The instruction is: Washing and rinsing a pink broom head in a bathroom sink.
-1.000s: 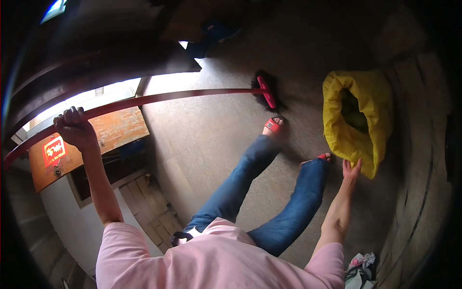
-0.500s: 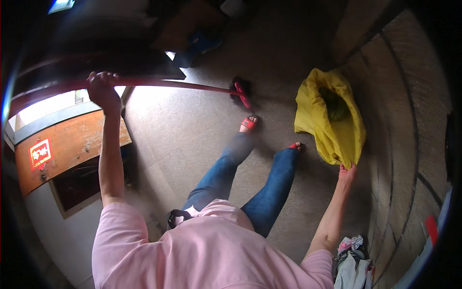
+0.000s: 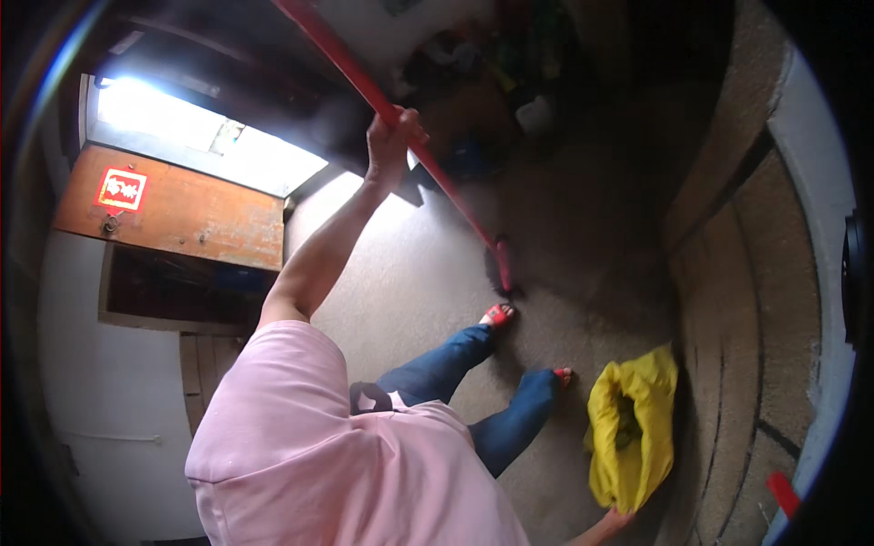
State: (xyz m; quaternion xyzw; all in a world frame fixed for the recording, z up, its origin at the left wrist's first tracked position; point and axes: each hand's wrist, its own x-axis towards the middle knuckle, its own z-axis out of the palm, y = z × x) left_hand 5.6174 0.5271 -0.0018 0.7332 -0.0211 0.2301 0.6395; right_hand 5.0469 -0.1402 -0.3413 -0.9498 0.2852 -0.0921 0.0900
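Head view | left hand [image 3: 391, 144] is clenched round red broom [image 3: 353, 75], whose shaft runs ten-thirty to four-thirty | brush head [image 3: 504, 265] lies at four-thirty, nearer left hand than right | right hand [image 3: 615, 520] grasps lower edge of yellow bag [image 3: 654, 437], which lies at twelve from it.

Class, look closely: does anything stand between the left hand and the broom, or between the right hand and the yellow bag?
Nothing visible does. The left hand is wrapped around the handle of the broom, and the right hand grips the near edge of the yellow bag.
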